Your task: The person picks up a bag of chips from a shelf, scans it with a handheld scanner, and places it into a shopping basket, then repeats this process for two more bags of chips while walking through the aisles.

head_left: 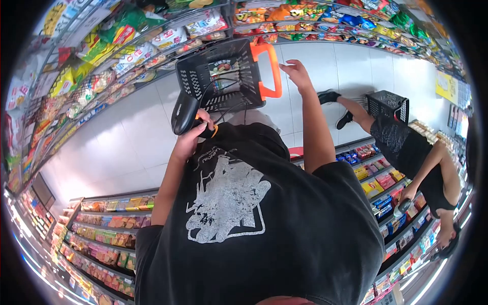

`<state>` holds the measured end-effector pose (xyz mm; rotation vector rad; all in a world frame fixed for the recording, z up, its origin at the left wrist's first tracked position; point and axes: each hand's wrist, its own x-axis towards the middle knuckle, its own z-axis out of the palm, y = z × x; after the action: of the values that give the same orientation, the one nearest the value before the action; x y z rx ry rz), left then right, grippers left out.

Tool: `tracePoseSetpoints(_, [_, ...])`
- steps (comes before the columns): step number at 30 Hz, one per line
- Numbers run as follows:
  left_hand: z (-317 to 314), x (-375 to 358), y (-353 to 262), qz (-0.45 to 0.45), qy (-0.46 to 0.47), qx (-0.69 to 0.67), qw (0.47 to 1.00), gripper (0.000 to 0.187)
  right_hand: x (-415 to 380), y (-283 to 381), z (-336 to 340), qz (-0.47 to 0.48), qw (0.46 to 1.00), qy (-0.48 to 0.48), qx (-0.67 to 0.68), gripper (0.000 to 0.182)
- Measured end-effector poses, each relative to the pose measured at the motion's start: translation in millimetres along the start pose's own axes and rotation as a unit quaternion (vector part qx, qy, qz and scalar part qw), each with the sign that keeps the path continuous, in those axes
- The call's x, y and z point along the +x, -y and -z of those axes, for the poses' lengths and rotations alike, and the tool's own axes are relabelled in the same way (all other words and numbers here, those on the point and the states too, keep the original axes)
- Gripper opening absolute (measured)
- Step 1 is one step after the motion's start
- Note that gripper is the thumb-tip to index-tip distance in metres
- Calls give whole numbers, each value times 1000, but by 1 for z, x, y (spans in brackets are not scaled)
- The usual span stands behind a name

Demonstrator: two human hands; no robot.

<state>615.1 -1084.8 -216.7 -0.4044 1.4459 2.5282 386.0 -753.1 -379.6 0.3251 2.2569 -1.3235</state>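
Note:
My left hand (195, 133) is wrapped round the grip of a black handheld device (185, 113) with orange trim, shaped like a scanner. A dark cable runs near it, over a black basket (185, 79). The basket has an orange handle (274, 71), swung out to its right side, and a printed package (224, 71) lies inside. My right hand (297, 75) is open, fingers spread, just right of the orange handle; whether a fingertip touches it I cannot tell.
Snack shelves (147, 48) curve along the left and top. Lower shelves of packets (109, 221) stand at bottom left and right. Another person (406, 145) bends at the right-hand shelf, a dark object in one hand. Near them, another black basket (387, 105) stands on the pale floor (129, 129).

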Motion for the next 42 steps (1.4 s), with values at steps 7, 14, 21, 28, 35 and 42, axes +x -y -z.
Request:
tracePoseSetpoints(7, [35, -53, 4, 100, -48, 95, 989, 16, -13, -5, -69, -82, 976, 44, 198, 30])
tracePoseSetpoints(14, [46, -81, -7, 123, -118, 82, 982, 22, -33, 13, -120, 1, 997, -54, 50, 36])
tracePoseSetpoints(21, [88, -99, 10, 76, -160, 41, 983, 21, -34, -15, -181, 54, 988, -124, -74, 41])
tracePoseSetpoints(28, [113, -114, 12, 64, -170, 55, 982, 19, -56, 3, -258, 18, 995, -87, -55, 40])
tracePoseSetpoints(35, [120, -115, -13, 106, -187, 109, 970, 14, -85, 32, -311, -9, 996, 57, 62, 46])
tracePoseSetpoints(42, [111, -93, -3, 105, -213, 106, 966, 17, -138, 83, -267, 352, 922, 82, -136, 62])
